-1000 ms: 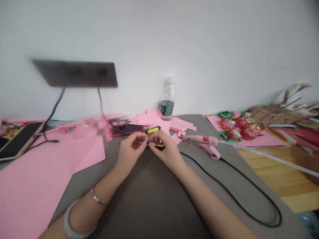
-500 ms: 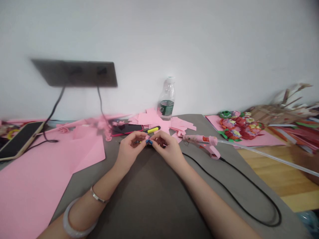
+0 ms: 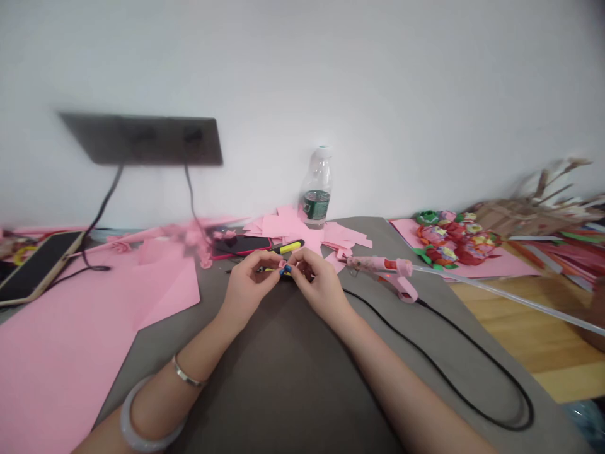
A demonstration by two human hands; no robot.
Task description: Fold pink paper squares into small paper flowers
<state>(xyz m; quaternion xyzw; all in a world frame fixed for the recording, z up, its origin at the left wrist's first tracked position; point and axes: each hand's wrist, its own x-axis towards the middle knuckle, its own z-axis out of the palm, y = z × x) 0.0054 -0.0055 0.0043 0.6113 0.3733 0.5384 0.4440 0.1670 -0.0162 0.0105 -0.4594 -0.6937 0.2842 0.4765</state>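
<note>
Seemingly shaping paper (image 3: 282, 263), left hand (image 3: 248, 284) and right hand (image 3: 317, 277) both pinch it; the next move likely needs light pressure.

Pink piece (image 3: 282, 263), one: small, pale pink, matt, paper-like. Pinched at the fingertips of the left hand (image 3: 246, 282) and right hand (image 3: 320, 279), which meet around it, thumbs on the near side. Position: off the table, between the two hands. Only a sliver shows above the thumbnails; remainder covered by fingers, full outline and any fold indeterminable.
</note>
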